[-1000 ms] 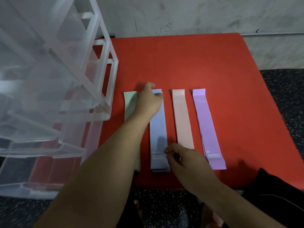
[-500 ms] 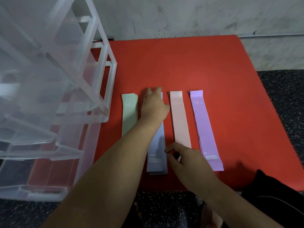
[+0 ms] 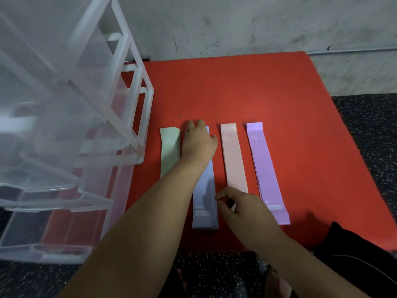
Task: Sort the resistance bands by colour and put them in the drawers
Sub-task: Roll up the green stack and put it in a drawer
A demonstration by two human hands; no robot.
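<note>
Our left grip (image 3: 198, 143) lies wide and flat on the blue band (image 3: 205, 211); our right grip (image 3: 242, 209) curls over the pink band's (image 3: 233, 158) near end, and we cannot tell whether it holds it.

Gym-like room: speckled rubber floor (image 3: 376, 130), red mat (image 3: 236, 87).

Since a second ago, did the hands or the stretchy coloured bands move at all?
The left hand slid right, off the pale green resistance band, uncovering its far end, and rests on the far end of the blue resistance band. The right hand stayed curled over the near end of the pink resistance band. All four bands, the purple resistance band included, kept their places.
</note>
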